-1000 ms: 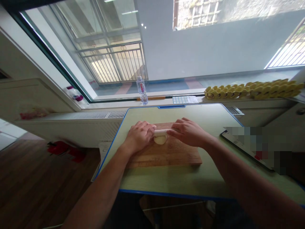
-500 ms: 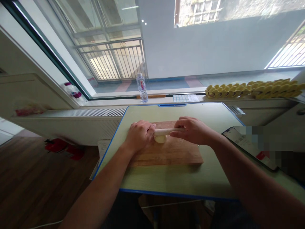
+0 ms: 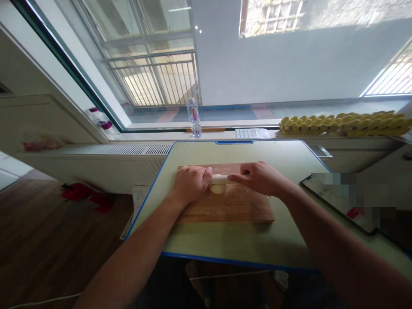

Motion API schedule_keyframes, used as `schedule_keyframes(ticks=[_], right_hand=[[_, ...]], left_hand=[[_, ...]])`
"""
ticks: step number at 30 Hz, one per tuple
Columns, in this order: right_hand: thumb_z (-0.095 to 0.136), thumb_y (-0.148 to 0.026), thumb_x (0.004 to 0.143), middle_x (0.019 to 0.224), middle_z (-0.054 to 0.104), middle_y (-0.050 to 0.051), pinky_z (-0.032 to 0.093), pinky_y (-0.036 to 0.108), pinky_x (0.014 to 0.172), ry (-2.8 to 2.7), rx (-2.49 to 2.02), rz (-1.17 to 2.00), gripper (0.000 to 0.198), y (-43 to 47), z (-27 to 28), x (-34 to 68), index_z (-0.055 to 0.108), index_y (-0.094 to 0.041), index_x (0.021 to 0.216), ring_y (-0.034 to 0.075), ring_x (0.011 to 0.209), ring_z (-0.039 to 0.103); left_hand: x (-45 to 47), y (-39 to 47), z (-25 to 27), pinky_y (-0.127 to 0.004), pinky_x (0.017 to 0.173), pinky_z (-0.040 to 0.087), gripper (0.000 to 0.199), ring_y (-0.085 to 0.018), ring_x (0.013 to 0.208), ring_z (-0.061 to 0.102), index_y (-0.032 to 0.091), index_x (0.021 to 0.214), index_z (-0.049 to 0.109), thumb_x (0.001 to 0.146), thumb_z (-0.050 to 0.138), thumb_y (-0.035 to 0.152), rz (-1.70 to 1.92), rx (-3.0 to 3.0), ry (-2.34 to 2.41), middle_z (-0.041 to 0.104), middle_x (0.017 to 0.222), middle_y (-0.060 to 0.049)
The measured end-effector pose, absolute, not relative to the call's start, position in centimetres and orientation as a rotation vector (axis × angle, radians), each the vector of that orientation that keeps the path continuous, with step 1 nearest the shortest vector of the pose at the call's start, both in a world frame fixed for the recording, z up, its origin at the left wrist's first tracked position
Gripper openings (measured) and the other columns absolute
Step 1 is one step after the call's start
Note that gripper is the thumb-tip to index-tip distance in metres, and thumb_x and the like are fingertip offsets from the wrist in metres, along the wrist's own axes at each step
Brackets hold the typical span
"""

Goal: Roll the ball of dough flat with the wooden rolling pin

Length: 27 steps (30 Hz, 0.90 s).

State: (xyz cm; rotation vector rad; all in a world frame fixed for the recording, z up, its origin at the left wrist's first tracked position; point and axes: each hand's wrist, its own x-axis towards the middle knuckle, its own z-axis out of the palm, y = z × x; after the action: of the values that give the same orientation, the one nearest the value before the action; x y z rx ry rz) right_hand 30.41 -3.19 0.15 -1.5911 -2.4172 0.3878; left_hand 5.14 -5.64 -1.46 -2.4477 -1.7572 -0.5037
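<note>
A pale rolling pin (image 3: 219, 179) lies crosswise over a small round of dough (image 3: 218, 189) on a wooden cutting board (image 3: 225, 210). My left hand (image 3: 192, 179) is closed around the pin's left end, its thumb beside the dough. On the other end, my right hand (image 3: 255, 177) grips the pin with curled fingers, the thumb reaching along it towards the middle. Both ends of the pin are hidden by my hands. The dough's near edge shows below the pin, and its far part is covered.
The board rests on a pale green table (image 3: 206, 240) with a blue edge. A clear plastic bottle (image 3: 194, 120) stands on the window sill, left of a yellow scalloped object (image 3: 341, 124). A dark-edged flat panel (image 3: 334, 201) lies at the right.
The right hand's fingers have curled in more, and its thumb now stretches further along the rolling pin. The pin has shifted little. The view has moved slightly.
</note>
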Motion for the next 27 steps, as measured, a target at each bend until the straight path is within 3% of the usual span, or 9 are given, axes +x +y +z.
schedule_keyframes(ticks=[3,13,16,20,23,27], right_hand=[[0.061,-0.086,0.082,0.063,0.061,-0.001,0.032,0.030,0.057,-2.401,-1.584,0.429,0.063,-3.2,0.4,30.8,0.061,-0.025,0.069,0.015,0.059,0.049],[0.070,-0.065,0.085,0.067,0.061,-0.003,0.034,0.027,0.054,-2.419,-1.403,0.640,0.040,-2.8,0.4,32.3,0.071,-0.025,0.082,0.014,0.061,0.052],[0.072,-0.063,0.085,0.068,0.062,-0.003,0.035,0.027,0.056,-2.435,-1.397,0.620,0.039,-2.9,0.5,32.1,0.070,-0.025,0.081,0.014,0.063,0.053],[0.067,-0.067,0.089,0.073,0.067,-0.001,0.037,0.028,0.059,-2.465,-1.419,0.535,0.043,-3.1,0.7,31.5,0.069,-0.025,0.081,0.015,0.066,0.056],[0.052,-0.070,0.098,0.088,0.073,0.004,0.044,0.031,0.071,-2.478,-1.421,0.453,0.050,-3.1,0.6,31.2,0.072,-0.025,0.089,0.019,0.079,0.063],[0.042,-0.065,0.105,0.119,0.074,0.008,0.046,0.042,0.096,-2.529,-1.338,0.264,0.050,-2.7,-0.3,31.4,0.075,-0.029,0.116,0.028,0.113,0.063]], left_hand=[[5.1,-5.9,-1.2,-0.038,0.077,0.041,0.054,-0.024,0.080,0.071,0.021,0.078,0.072,0.109,0.033,0.042,-0.552,-2.460,-1.736,0.080,0.087,-0.009],[4.4,-5.5,-0.7,-0.034,0.074,0.043,0.042,-0.022,0.085,0.069,0.025,0.076,0.066,0.106,0.041,0.042,-0.648,-2.571,-1.856,0.078,0.091,-0.006],[4.1,-5.3,-0.8,-0.035,0.083,0.047,0.035,-0.023,0.094,0.068,0.026,0.083,0.068,0.104,0.043,0.038,-0.652,-2.636,-1.835,0.076,0.095,-0.005],[3.8,-5.0,-1.4,-0.042,0.105,0.046,0.031,-0.025,0.114,0.063,0.028,0.113,0.072,0.104,0.042,0.033,-0.677,-2.678,-1.756,0.074,0.118,-0.005],[3.8,-4.9,-1.9,-0.044,0.113,0.043,0.038,-0.025,0.124,0.060,0.028,0.129,0.069,0.106,0.039,0.032,-0.644,-2.683,-1.741,0.070,0.133,-0.006],[3.8,-5.0,-2.2,-0.045,0.118,0.039,0.045,-0.025,0.134,0.056,0.028,0.135,0.068,0.109,0.035,0.043,-0.584,-2.683,-1.712,0.067,0.144,-0.005]])
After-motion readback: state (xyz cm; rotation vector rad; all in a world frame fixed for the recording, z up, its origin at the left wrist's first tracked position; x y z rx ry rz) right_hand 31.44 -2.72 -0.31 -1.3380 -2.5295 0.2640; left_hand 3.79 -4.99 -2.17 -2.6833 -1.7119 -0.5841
